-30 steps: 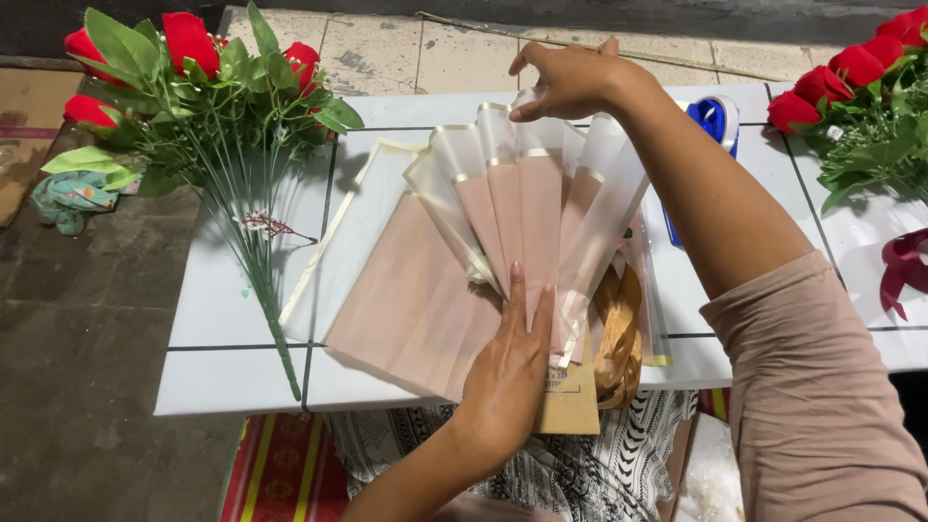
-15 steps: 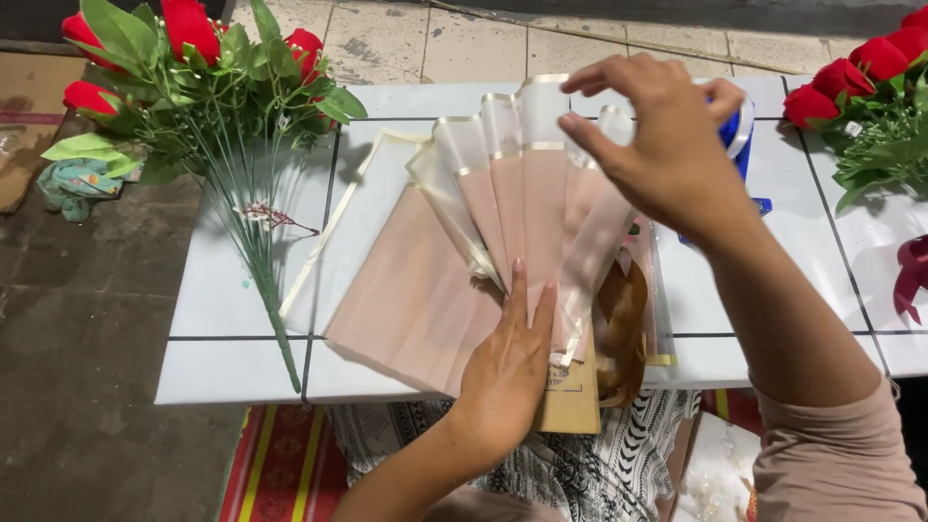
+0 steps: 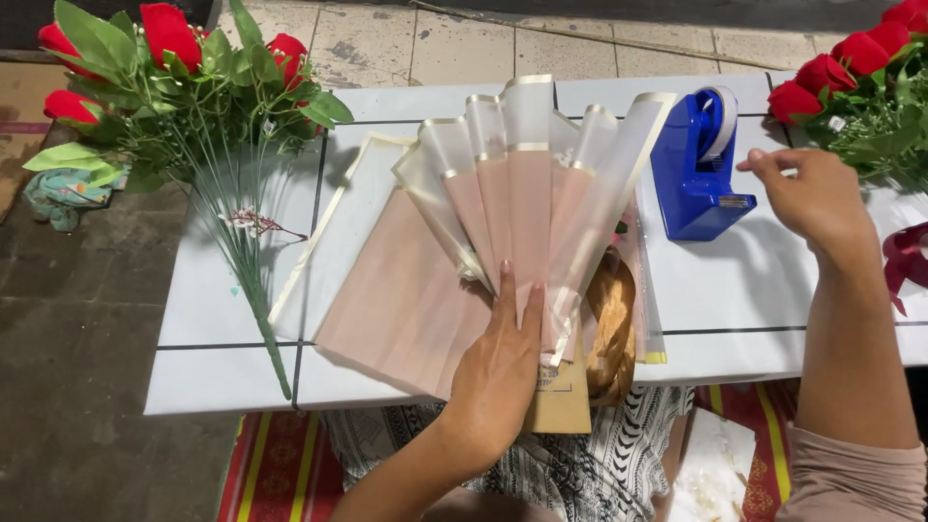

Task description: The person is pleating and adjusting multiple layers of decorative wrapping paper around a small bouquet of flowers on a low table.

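My left hand [image 3: 503, 362] lies flat on the lower end of a fan of folded pink and translucent wrapping sheets [image 3: 527, 184] with gold edges, pinning them to the white table [image 3: 203, 309]. My right hand [image 3: 812, 198] hovers beside the blue tape dispenser [image 3: 691, 169], fingers loosely curled and pointing at its cutter, holding nothing. More pink wrapping paper [image 3: 391, 290] lies flat under the fan.
A bunch of red artificial roses [image 3: 184, 68] with long green stems lies at the table's left. More red roses [image 3: 860, 82] sit at the far right, with a dark red ribbon [image 3: 904, 256] below them. A brown ribbon bundle [image 3: 611, 329] and a tan paper tag [image 3: 561, 401] lie near the front edge.
My right hand has left the top of the fanned sheets and moved right and down to the tape dispenser, uncovering it. My left hand has stayed pressed on the fan.
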